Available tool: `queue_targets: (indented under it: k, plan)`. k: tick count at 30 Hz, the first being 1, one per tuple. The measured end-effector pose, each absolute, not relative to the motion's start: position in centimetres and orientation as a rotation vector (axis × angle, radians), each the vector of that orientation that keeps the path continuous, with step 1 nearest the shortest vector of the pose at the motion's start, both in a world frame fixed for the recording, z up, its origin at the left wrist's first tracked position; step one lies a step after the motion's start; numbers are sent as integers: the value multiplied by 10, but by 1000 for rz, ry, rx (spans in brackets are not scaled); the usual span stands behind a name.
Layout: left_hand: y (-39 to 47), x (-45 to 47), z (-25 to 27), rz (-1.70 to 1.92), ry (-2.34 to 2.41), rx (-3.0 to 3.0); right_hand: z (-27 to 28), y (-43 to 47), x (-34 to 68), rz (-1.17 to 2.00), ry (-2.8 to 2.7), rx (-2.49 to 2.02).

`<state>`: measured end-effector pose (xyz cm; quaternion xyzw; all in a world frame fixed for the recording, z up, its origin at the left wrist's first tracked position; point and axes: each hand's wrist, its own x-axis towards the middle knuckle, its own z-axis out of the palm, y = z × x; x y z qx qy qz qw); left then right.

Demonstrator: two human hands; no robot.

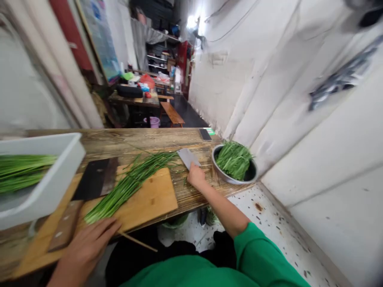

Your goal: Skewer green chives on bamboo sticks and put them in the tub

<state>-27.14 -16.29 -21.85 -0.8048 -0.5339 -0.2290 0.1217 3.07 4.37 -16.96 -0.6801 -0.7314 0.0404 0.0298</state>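
A bundle of green garlic chives lies slantwise over the wooden cutting board, pale ends toward me. At those ends, my left hand rests by the board's near edge, fingers stretched out and close together. A thin pale stick-like piece juts from beside its fingertips; I cannot tell whether the hand touches it. My right hand is wrapped round the handle of a cleaver, its silver blade near the chives' leafy tips. A second, dark-bladed cleaver with a wooden handle lies on the board's left part.
A white plastic tub with more chives stands at left. On the right, a metal basin holds cut greens. A phone lies at the far table edge. The wall is close on the right.
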Motion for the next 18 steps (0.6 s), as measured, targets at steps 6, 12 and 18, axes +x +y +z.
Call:
queue_targets:
  k: [6, 12, 18]
  plan:
    - [-186, -246, -211, -686, -1650, -2245, -159, 21, 23, 100, -2406, -1922]
    - [-192, -229, -195, -659, -1751, -2163, -145, -73, -15, 896, -2721, -941]
    - [-190, -223, -176, -725, -1680, -2120, -143, -124, -37, 1061, -2582, -731]
